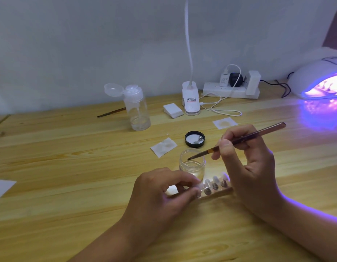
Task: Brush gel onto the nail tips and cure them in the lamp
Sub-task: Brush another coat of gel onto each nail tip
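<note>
Since those nail tips [215,184] are thin clear plastic, I'd guess they're feather-light, a bit springy and properly slippery once gel is on them, so grabbing one by its face seems like a bad idea. Better to take the holder strip [220,192] they're mounted on, by its end.

That's roughly what's going on. The left hand [160,191] sits at the left end of the row with its fingers [184,179] curled and pinching there. Whether they've got the first tip or the strip itself I can't tell, because the glare washes it out. The other tips stand in a line just right of those fingers, close in front of the little gel jar [192,165].

The right hand [249,167] hides the right end of the strip. Its fingers [227,145] are clamped on the brush [239,140] pen-style, low on the handle, with the bristles down in the open jar mouth. The brush looks light and stiff, and the jar looks easy to tip.

The lamp [319,82] glows purple at the far right of the worktop [69,167], well apart from the tips. My guess is gel is being loaded here, and this row isn't cured yet.
</note>
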{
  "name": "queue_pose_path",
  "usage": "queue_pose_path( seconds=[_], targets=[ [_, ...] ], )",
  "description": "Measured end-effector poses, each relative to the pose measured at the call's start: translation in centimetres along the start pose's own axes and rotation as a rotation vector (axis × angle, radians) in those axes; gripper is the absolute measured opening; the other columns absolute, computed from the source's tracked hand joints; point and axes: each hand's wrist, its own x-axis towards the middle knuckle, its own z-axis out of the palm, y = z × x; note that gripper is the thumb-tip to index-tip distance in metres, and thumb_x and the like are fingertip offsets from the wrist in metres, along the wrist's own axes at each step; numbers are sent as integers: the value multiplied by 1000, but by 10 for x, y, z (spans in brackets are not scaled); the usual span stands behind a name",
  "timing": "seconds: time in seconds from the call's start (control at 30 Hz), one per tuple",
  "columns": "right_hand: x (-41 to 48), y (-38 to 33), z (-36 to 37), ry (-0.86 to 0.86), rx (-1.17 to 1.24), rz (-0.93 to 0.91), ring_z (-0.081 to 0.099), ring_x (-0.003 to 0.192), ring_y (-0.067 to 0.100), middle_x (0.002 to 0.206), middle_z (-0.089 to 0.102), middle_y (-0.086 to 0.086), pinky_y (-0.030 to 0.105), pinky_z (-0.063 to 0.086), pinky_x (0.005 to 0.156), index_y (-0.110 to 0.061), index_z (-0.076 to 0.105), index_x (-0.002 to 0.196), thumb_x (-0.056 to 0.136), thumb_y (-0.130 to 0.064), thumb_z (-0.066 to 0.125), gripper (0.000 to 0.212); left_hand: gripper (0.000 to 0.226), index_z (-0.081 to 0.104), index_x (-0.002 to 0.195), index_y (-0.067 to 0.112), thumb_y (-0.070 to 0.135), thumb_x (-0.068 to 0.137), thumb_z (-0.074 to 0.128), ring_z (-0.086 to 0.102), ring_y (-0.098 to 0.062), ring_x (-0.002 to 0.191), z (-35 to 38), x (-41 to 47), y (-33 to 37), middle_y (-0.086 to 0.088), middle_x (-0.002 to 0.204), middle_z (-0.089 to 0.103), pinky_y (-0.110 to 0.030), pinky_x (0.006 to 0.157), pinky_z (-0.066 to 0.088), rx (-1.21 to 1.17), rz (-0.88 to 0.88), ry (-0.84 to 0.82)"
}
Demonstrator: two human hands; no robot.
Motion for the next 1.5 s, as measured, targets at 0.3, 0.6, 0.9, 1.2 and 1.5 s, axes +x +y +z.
queue_pose_path(
  seconds=[0.3,0.6,0.9,1.2,1.5],
  targets=[
    [1,1,0,7,-5,-4,63,88,38,77,65,-12,55,50,80,-38,53,88,91,-35,55,4,6,76,78,27,33,77,74,61,3,66,-2,0,5,16,69,69,-6,66,35,17,50,15],
    [1,0,0,5,3,3,62,88,38,79,65,-11,56,50,81,-37,54,88,90,-34,55,4,8,75,81,27,34,79,71,64,0,72,0,0,3,16,76,71,-12,66,38,-8,61,62],
    [0,0,0,-5,-10,5,62,89,38,81,64,-10,53,50,83,-38,53,87,89,-35,55,4,11,76,86,24,30,81,69,64,-4,73,2,0,1,16,79,71,-24,65,49,72,134,73],
    [1,2,0,-8,-10,4,63,89,38,82,63,-9,51,51,82,-38,53,87,89,-36,55,3,7,74,83,25,28,81,68,61,0,69,3,0,3,15,74,69,-18,64,43,136,142,50],
    [1,2,0,-11,0,-1,63,90,38,81,64,-9,49,52,81,-38,53,87,89,-35,55,3,8,69,81,28,33,81,62,62,-2,70,1,-1,6,19,76,70,-19,68,41,99,80,11]
  ],
)
